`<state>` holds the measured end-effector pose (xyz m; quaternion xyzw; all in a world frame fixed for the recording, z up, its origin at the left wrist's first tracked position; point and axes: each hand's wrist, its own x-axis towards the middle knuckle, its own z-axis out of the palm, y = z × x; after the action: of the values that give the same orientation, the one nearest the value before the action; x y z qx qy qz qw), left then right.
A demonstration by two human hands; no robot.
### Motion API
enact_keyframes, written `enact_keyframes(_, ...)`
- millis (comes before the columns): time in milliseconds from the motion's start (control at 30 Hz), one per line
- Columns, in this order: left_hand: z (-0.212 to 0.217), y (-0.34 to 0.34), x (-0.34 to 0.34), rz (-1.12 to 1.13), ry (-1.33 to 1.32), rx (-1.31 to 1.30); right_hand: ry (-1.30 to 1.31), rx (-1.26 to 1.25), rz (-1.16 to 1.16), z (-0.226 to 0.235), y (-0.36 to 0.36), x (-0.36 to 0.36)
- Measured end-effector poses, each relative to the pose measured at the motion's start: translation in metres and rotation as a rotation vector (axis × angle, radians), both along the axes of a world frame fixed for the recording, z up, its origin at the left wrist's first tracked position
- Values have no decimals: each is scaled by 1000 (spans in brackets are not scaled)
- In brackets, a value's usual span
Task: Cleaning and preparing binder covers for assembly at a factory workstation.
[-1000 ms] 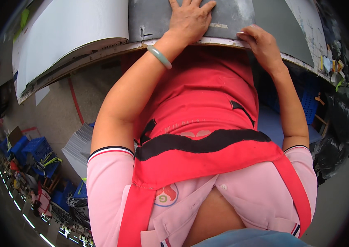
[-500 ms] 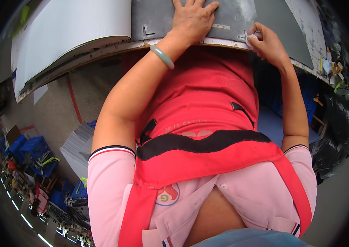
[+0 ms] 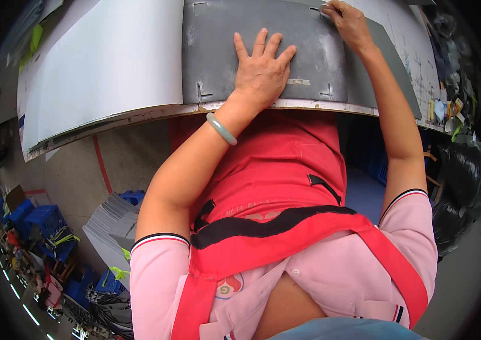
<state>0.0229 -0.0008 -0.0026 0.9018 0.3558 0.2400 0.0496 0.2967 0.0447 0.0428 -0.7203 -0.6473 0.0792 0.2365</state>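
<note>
The grey board (image 3: 218, 48) lies flat on the table (image 3: 155, 112), right in front of the person, its near side close to the table's edge. The left hand (image 3: 261, 72) is spread on it, palm down and fingers fanned; it grips nothing and seems to press the board in place. The right hand (image 3: 349, 25) is at the far right corner, thumb and fingers pinched together on a small pale piece (image 3: 324, 7) — too small and half hidden to tell what it is. Its tip is just beside the dark slot (image 3: 313, 8) there; whether they touch, I cannot tell.

The step in hand looks like work at that corner's slot, with the left hand as the clamp. The next move, as I judge it, calls for firm weight on the left palm and a light, exact pinch on the right — a slip of the board over the dark sheet (image 3: 391, 68) at its right could spoil the alignment.
</note>
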Motion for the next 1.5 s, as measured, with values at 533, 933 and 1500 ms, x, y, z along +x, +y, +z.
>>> enact_keyframes(533,4,0,-2,19,-14,-21,317,-145,-264,15,10,-25)
enact_keyframes(933,1,-1,-3,45,9,1,278,-227,-118,32,34,-29)
enact_keyframes(1500,-7,2,3,-28,-144,-25,19,-62,476,11,122,-213)
